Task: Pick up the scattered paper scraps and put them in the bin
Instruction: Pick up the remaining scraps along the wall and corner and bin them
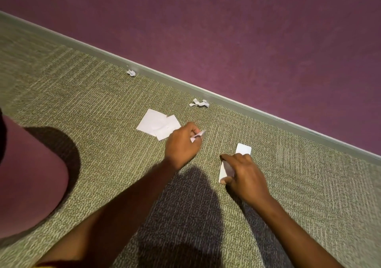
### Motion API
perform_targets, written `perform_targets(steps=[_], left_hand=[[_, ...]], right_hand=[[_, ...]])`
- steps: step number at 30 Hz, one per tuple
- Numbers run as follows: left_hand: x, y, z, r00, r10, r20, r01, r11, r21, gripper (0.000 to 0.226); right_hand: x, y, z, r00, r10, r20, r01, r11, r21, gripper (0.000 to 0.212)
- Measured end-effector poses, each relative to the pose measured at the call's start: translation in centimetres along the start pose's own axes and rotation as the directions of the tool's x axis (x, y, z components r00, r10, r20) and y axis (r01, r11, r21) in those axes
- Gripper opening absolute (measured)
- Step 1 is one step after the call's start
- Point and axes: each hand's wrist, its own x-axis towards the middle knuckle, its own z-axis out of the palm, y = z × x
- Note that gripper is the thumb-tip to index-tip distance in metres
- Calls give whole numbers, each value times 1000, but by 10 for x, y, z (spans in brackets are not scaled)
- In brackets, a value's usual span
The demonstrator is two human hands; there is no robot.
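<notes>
White paper scraps lie on the green patterned carpet. My left hand (183,144) is closed around a small crumpled scrap (197,135) that sticks out past my fingers. My right hand (243,173) pinches a flat white piece (225,169) against the floor. Just beyond its fingers lies a small white card (244,149). Two overlapping flat sheets (157,124) rest beside and behind my left hand. A crumpled scrap (199,103) sits near the baseboard, and another small ball (131,73) lies farther left along it. No bin is in view.
A purple wall (247,30) with a grey baseboard (226,99) runs diagonally across the back. A large maroon rounded shape (26,177) fills the left edge. My shadow darkens the carpet between my forearms.
</notes>
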Motion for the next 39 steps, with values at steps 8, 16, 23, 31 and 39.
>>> perform_targets(steps=[8,16,23,31,39], left_hand=[[-2,-20,-32,997,-25,-67,30,997,68,13],[14,-48,-56,972,-148,-182,203,921,334,22],[24,-57,-58,981,-163,-109,194,898,396,40],[33,-63,-74,954,-265,-140,299,873,385,48],[36,-67,-87,928,-342,-147,358,928,99,47]], right_hand=[[14,28,2,979,131,-159,-136,991,-20,24],[44,55,1,985,170,-32,-164,976,143,23],[60,46,2,971,197,-134,-169,966,195,26],[101,10,-5,984,158,-79,-131,952,277,29],[174,-37,-5,995,-52,-87,67,983,173,48]])
